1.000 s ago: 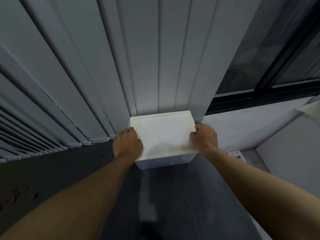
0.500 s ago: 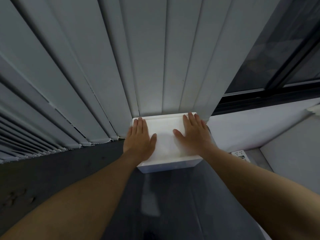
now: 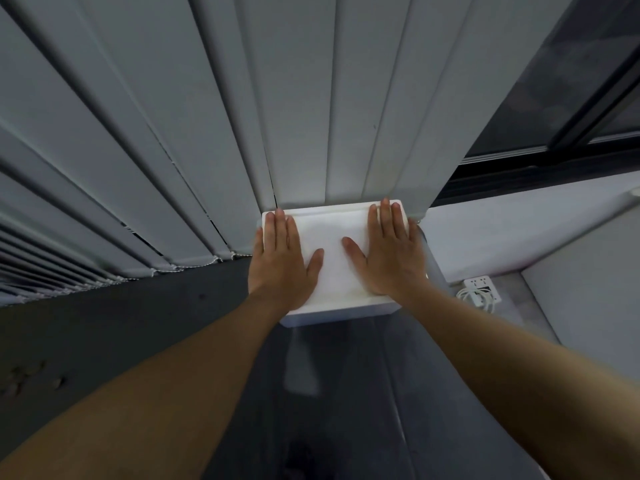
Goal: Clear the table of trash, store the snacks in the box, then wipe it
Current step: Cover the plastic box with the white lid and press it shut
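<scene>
Since one second ago both hands have left the side edges of the lid, where the fingers were curled, and they now lie flat on top of it. My left hand rests on the left part of the lid and my right hand on the right part. The fingers are straight and close together, the thumbs point toward each other, and neither hand clamps anything. Both only press down.

I judge that I am closing the box, so the storing step is nearly finished. The lid sits level on the white box and I see no gap on the front side. What is inside is hidden, so I cannot say if the snacks are all in it.

The box stands at the far edge of the dark table, touching the grey blinds behind it. On the part of the table that I see, no trash and no snacks lie, so the clearing seems done. Only some small specks show at the near left, and I cannot tell what they are. The wiping, I think, is not yet begun, as no cloth is in view.

To the right, lower than the table, a white power strip lies with a coiled cable. Above it is a dark window.
</scene>
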Demonstrator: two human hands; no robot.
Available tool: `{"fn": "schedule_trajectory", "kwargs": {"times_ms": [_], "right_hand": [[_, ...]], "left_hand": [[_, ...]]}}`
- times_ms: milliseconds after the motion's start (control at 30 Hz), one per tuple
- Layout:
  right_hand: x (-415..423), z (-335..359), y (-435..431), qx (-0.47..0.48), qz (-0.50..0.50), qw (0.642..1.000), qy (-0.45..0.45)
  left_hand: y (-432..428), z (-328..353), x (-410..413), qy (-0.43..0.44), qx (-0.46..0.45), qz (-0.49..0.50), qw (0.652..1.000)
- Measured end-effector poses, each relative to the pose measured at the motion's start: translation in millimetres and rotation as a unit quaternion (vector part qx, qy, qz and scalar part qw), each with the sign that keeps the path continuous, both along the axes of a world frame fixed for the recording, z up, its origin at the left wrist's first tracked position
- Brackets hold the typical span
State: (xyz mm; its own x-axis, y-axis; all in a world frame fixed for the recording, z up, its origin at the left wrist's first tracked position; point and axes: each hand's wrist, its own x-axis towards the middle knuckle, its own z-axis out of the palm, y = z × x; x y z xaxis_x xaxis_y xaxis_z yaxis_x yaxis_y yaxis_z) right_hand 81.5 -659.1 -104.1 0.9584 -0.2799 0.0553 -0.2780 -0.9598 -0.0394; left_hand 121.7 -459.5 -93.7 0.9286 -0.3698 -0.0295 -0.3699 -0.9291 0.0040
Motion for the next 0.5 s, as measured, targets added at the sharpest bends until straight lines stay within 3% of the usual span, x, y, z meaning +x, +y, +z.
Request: {"fn": "schedule_trajectory", "kwargs": {"times_ms": [500], "right_hand": [[-8,7,11,0.017,-0.011,1.0,0.021]], "left_hand": [[14,-4,0,0.025,-0.035,-0.004,0.999]]}}
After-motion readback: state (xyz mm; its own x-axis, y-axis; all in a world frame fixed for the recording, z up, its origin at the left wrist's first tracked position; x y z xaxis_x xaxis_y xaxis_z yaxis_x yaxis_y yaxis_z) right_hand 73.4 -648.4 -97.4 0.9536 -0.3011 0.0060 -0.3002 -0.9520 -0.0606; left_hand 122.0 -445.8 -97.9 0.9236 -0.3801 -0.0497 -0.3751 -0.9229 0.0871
